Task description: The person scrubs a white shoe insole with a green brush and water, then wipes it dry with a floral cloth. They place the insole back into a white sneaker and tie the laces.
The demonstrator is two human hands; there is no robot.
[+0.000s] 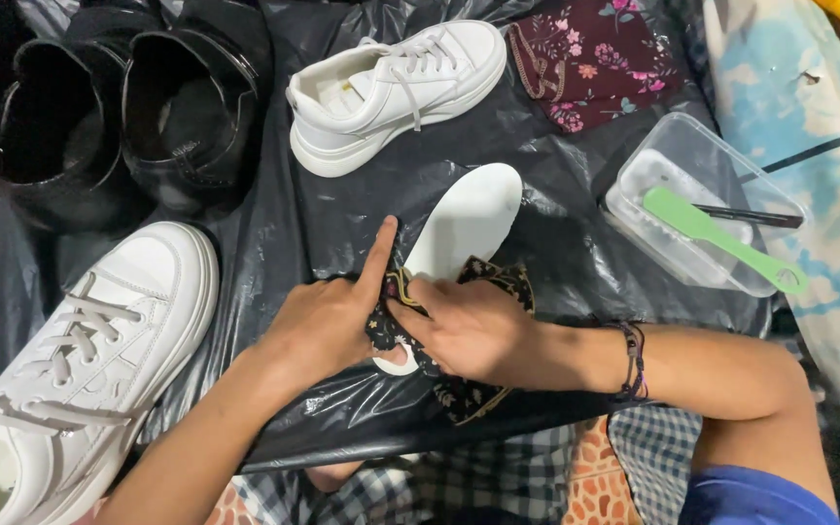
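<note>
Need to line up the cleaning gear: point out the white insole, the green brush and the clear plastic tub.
white insole [469, 219], head view, bare toe end.
green brush [702, 228], head view, flat handle.
clear plastic tub [634, 209], head view, near left wall.
</note>
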